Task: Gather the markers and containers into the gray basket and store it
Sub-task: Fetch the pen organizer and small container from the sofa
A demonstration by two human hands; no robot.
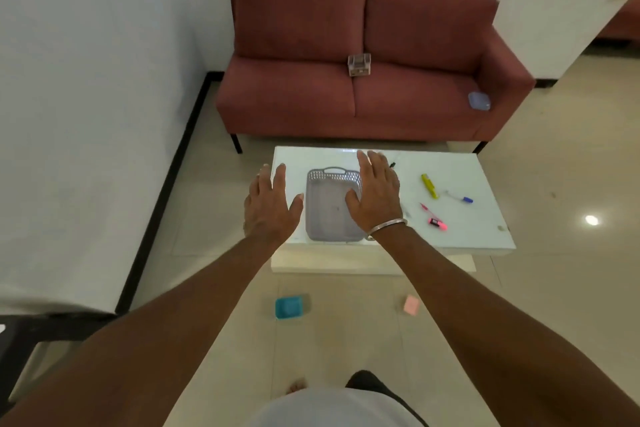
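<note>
Gray basket (330,210): empty, nothing gathered yet. Markers (429,186) at its 3 o'clock; containers (289,307) on floor (349,333) and sofa (294,97). My left hand (268,206) and right hand (377,199): fingers straight, holding nothing.

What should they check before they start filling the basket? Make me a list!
1. Gray basket upright and empty on the table: ok.
2. Left hand and right hand free, open: ok.
3. Yellow marker, pink marker and blue-capped marker lying beside the basket: ok.
4. Containers close by: not ok; blue container and pink container on the floor, clear box and purple container on the sofa.
5. More markers hidden behind the right hand: cannot tell.
</note>
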